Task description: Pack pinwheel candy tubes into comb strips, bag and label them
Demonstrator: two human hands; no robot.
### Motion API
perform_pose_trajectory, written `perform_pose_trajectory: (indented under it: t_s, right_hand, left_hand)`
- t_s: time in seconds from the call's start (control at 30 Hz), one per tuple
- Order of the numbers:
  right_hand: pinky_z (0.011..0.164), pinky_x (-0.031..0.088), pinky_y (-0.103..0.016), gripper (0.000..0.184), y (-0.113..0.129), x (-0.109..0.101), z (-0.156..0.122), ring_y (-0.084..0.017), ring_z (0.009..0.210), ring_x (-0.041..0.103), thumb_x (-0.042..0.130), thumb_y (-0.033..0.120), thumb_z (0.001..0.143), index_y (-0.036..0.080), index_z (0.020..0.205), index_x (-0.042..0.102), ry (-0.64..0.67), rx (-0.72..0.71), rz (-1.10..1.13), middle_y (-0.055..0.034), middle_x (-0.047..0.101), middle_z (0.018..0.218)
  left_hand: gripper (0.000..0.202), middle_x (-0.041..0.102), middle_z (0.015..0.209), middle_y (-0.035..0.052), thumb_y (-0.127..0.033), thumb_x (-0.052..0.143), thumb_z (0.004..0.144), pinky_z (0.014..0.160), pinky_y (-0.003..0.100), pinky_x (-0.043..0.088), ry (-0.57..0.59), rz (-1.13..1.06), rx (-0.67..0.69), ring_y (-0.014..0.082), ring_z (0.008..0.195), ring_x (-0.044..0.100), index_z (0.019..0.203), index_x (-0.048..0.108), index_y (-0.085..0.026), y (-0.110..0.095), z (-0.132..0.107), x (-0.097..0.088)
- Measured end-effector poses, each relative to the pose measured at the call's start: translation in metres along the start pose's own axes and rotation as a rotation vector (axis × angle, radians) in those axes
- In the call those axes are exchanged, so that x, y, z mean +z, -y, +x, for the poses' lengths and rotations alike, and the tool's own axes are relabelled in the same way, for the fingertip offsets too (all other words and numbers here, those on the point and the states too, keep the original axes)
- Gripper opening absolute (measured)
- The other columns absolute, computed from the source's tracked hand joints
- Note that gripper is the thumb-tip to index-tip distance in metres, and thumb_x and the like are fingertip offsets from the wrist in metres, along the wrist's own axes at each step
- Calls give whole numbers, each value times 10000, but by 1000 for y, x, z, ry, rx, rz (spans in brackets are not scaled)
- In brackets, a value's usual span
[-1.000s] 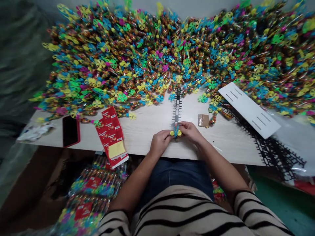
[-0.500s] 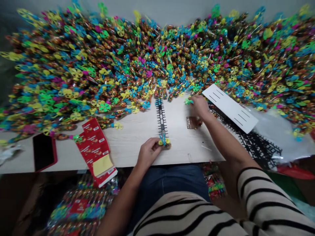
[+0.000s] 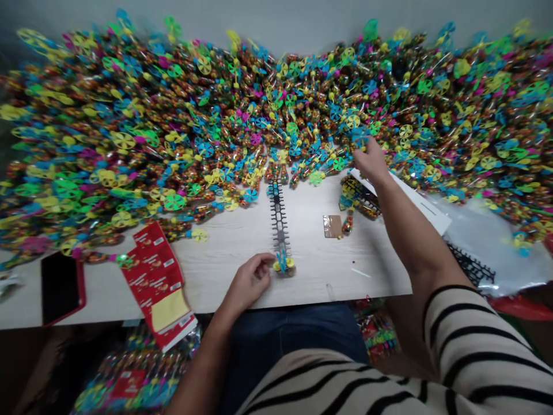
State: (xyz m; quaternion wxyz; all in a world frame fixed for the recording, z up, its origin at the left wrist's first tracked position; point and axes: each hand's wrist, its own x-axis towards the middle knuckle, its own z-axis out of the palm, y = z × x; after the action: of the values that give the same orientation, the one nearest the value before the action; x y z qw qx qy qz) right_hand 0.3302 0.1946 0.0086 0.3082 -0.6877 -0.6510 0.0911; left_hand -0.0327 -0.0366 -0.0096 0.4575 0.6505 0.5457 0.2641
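Note:
A black plastic strip (image 3: 279,218) lies on the pale wooden table (image 3: 233,253), running away from me. One candy-filled pinwheel toy (image 3: 284,266) with yellow and blue parts sits clipped at its near end. My left hand (image 3: 249,281) rests just left of that toy, fingers curled, fingertips touching it. My right hand (image 3: 370,160) is stretched far out into the huge heap of coloured pinwheel toys (image 3: 242,121), its fingers closed on a blue pinwheel toy (image 3: 359,136) at the heap's near edge.
A stack of red and yellow header cards (image 3: 162,283) lies at the left, beside a black phone in a red case (image 3: 61,286). A small brown card (image 3: 332,226), a white board (image 3: 425,204) and more black strips (image 3: 470,266) lie at the right. Packed toys (image 3: 133,377) fill a box below the table.
My right hand left the toy on the strip and reached out, first to the table's right, then further into the heap. The left hand stayed by the strip's near end.

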Motion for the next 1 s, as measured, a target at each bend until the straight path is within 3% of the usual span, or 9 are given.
perform_pose_trajectory:
  t_s: [0.13,0.3,0.43,0.53,0.67,0.73,0.8,0.9,1.0]
  right_hand:
    - [765,448,-365,203,-4,15,24,-237,778,558,734,238,742,98,863,652,182,236,-58,-83,619,789]
    - [618,440,-289,214,13,-5,22,-159,621,511,714,291,774,144,685,586,88,155,223,-2,528,612]
    - [476,372,-229,386,62,-38,-10,-106,490,442,734,472,775,167,636,542,310,35,635,25,473,527]
    - [446,346,-210,443,115,-44,-49,-88,465,427,768,549,723,178,643,538,501,-52,849,37,466,522]
    - [440,325,-203,475,163,-34,-94,-83,471,419,738,620,715,188,677,544,704,-91,985,45,463,534]
    - [439,311,-203,479,169,-29,-108,-82,467,401,712,646,727,193,729,556,694,-77,1002,52,454,544]
    - [442,298,-209,480,162,-26,-118,-84,465,376,658,666,768,197,761,559,583,-27,983,54,429,547]
    - [506,350,-238,496,137,-20,-139,-119,551,433,575,691,816,200,744,574,412,27,883,21,459,605]
    - [627,410,-281,478,110,-7,-166,-169,710,507,574,677,817,207,763,641,425,-6,779,-21,537,745]
  left_hand:
    - [429,657,816,30,-128,496,678,686,277,487,-13,47,-32,166,739,615,1080,635,-185,-3,2,-19]
    - [267,668,820,34,-251,522,776,633,256,465,-222,56,-86,141,651,563,998,651,-180,-6,11,-41]
    - [291,680,932,54,-307,566,803,627,234,456,-376,14,27,116,645,536,1047,655,-176,-34,37,-39]
    - [470,636,1176,91,-355,659,768,625,229,463,-372,-54,197,105,684,546,1208,613,-195,-71,59,-26]
    - [341,684,837,40,-366,639,804,662,252,496,-301,-182,248,136,681,592,1083,685,-175,-99,66,-16]
    - [305,664,726,26,-364,652,796,647,261,508,-295,-265,219,143,643,605,1012,699,-154,-95,59,-19]
    - [319,665,704,23,-357,687,763,638,262,514,-351,-310,175,141,619,613,1001,692,-143,-79,47,-25]
    - [329,667,672,10,-339,727,710,612,247,509,-449,-318,65,132,596,619,972,688,-144,-47,28,-29]
    - [337,662,640,-2,-319,756,656,584,229,497,-476,-361,-61,123,578,617,934,691,-139,-21,14,-18]
